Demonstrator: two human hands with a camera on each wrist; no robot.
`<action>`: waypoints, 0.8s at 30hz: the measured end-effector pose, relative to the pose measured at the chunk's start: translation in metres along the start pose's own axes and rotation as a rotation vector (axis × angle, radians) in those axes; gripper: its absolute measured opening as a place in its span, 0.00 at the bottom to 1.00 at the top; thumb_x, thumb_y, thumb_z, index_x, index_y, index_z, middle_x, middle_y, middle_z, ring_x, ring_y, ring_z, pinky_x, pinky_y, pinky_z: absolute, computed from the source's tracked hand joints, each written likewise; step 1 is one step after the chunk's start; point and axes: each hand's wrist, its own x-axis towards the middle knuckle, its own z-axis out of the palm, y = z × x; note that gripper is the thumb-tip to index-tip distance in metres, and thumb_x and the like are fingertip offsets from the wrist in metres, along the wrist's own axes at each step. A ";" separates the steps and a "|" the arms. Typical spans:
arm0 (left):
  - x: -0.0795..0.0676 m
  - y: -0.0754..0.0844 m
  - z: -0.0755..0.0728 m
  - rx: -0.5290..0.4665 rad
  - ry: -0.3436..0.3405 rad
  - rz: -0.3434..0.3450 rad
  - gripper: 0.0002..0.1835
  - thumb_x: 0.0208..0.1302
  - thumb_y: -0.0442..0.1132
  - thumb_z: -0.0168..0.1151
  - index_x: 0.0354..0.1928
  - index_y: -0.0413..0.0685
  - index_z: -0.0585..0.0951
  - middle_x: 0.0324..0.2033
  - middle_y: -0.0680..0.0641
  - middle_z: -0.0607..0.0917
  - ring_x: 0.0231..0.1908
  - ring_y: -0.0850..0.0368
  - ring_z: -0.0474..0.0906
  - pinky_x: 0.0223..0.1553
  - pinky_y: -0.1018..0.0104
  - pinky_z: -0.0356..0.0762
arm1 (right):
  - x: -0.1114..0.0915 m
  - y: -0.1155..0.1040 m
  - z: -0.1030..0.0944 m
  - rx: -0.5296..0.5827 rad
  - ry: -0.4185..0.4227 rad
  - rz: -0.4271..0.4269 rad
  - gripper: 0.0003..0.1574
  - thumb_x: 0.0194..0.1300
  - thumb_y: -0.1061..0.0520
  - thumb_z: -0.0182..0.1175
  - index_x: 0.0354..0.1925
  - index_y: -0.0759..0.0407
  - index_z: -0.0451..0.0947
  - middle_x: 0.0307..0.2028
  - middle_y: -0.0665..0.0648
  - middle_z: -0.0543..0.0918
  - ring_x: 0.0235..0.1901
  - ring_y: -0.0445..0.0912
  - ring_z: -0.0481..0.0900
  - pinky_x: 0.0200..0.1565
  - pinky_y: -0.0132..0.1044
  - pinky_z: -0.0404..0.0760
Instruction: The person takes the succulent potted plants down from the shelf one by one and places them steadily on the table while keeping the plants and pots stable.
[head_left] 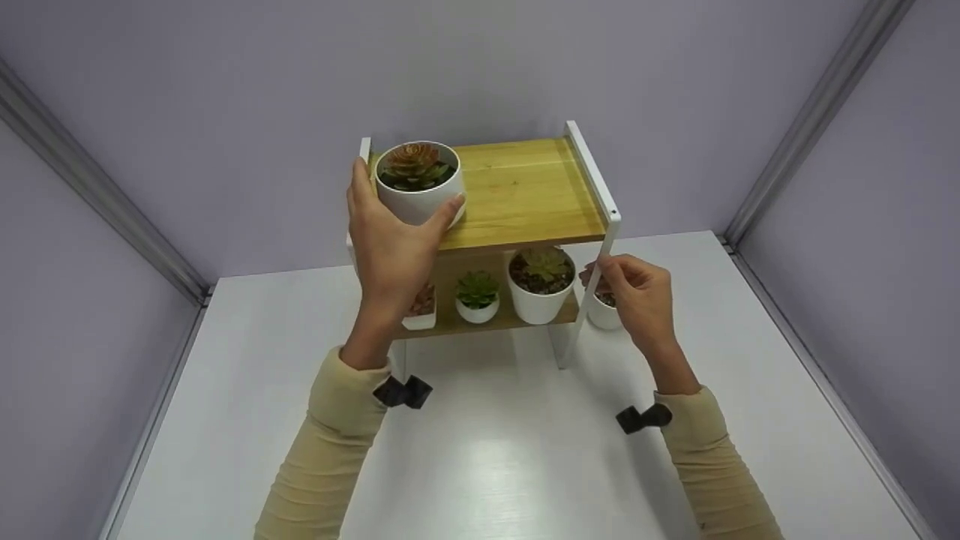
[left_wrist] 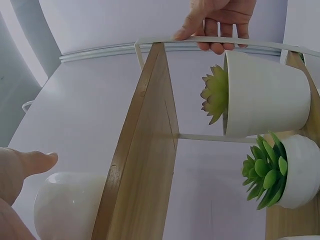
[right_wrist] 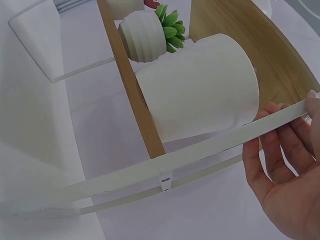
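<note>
A two-tier plant rack, with wooden shelves [head_left: 525,187] and a white frame [head_left: 592,176], stands in front of me. On the left of its upper shelf is a white pot [head_left: 420,202] holding a reddish succulent [head_left: 414,163]. My left hand [head_left: 394,240] curves round this pot, thumb at its front and fingers along its left side. In the left wrist view the thumb [left_wrist: 37,162] shows close by the pot [left_wrist: 70,205]. At the rack's right side my right hand [head_left: 637,292] grips the white upright [right_wrist: 225,142] between thumb and fingers.
Along the lower shelf stand a large white pot [head_left: 538,304] with a succulent, a small green succulent [head_left: 477,289] in a white pot, and a white planter [head_left: 420,321] partly behind my left hand. Another white pot [head_left: 604,316] is on the white table [head_left: 487,420], right of the rack.
</note>
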 end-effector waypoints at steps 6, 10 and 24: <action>0.004 0.005 -0.006 -0.019 -0.037 -0.065 0.65 0.57 0.53 0.81 0.83 0.38 0.47 0.82 0.36 0.56 0.82 0.43 0.54 0.82 0.45 0.58 | 0.000 0.000 0.002 0.027 0.002 0.009 0.18 0.79 0.58 0.59 0.41 0.73 0.87 0.31 0.47 0.92 0.33 0.41 0.91 0.41 0.33 0.90; 0.007 0.009 -0.009 -0.033 -0.074 -0.097 0.63 0.57 0.52 0.81 0.83 0.38 0.49 0.79 0.37 0.61 0.79 0.44 0.60 0.80 0.47 0.62 | 0.000 0.001 0.002 0.043 0.003 0.011 0.19 0.79 0.58 0.59 0.41 0.75 0.86 0.31 0.47 0.92 0.34 0.41 0.92 0.42 0.33 0.90; 0.017 0.022 -0.016 -0.080 -0.189 -0.248 0.58 0.54 0.46 0.82 0.80 0.43 0.54 0.73 0.42 0.68 0.73 0.50 0.68 0.76 0.57 0.68 | 0.000 0.001 0.002 0.035 0.006 0.018 0.19 0.79 0.58 0.59 0.41 0.74 0.87 0.31 0.47 0.92 0.34 0.41 0.91 0.42 0.34 0.90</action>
